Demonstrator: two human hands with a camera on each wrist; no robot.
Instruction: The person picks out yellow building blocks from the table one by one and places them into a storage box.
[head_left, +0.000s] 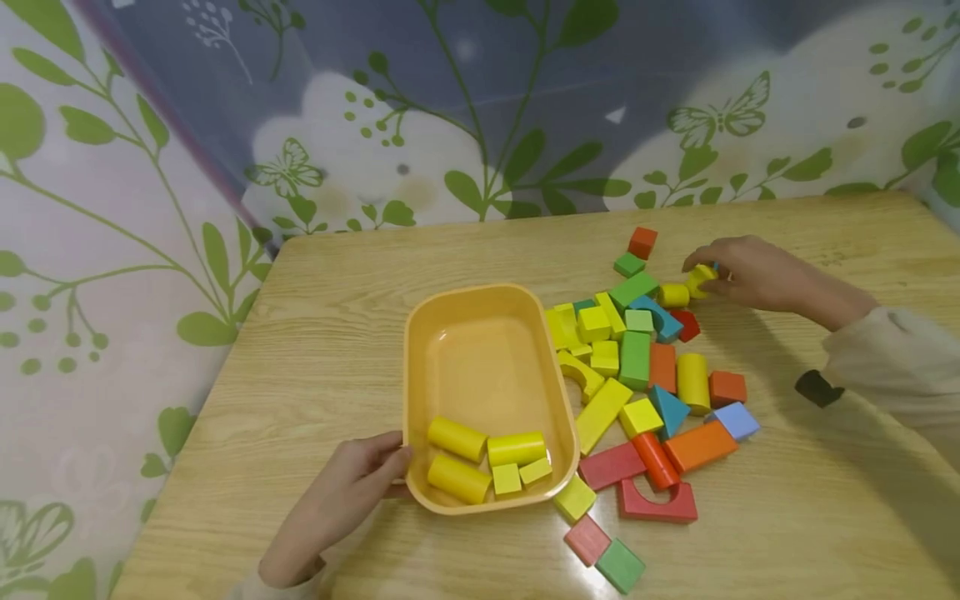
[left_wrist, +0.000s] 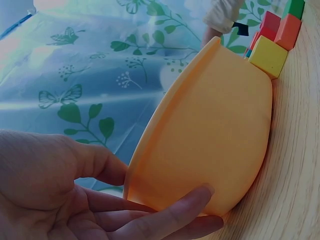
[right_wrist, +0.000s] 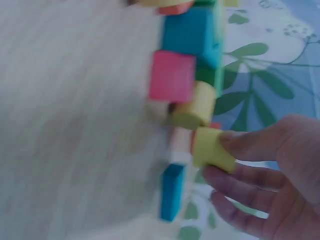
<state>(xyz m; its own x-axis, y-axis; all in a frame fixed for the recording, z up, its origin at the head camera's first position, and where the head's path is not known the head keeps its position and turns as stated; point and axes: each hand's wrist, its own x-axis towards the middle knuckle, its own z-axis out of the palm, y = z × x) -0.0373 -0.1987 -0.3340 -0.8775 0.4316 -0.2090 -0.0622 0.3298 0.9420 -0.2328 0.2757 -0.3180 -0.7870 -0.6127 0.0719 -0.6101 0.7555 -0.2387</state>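
My right hand [head_left: 757, 271] pinches a short yellow cylinder block [right_wrist: 214, 148] between thumb and fingers, at the far right of the block pile. Another yellow cylinder block [head_left: 673, 295] lies just beside it. A thin blue block [right_wrist: 172, 192] shows near my fingers in the right wrist view. On the other side, my left hand [head_left: 341, 500] rests against an orange-yellow plastic tub [head_left: 491, 296], thumb at the rim and fingers extended along the outer wall. Inside the tub's near end lie three yellow cylinders [head_left: 459, 478] and two small yellow blocks [head_left: 507, 479].
Right of the tub spreads a pile of mixed wooden blocks, including a red arch [head_left: 658, 502], an orange bar [head_left: 701, 447] and a blue triangle [head_left: 667, 410]. A leaf-patterned wall covering [head_left: 525, 108] borders the wooden table [head_left: 322, 333] at the back and left.
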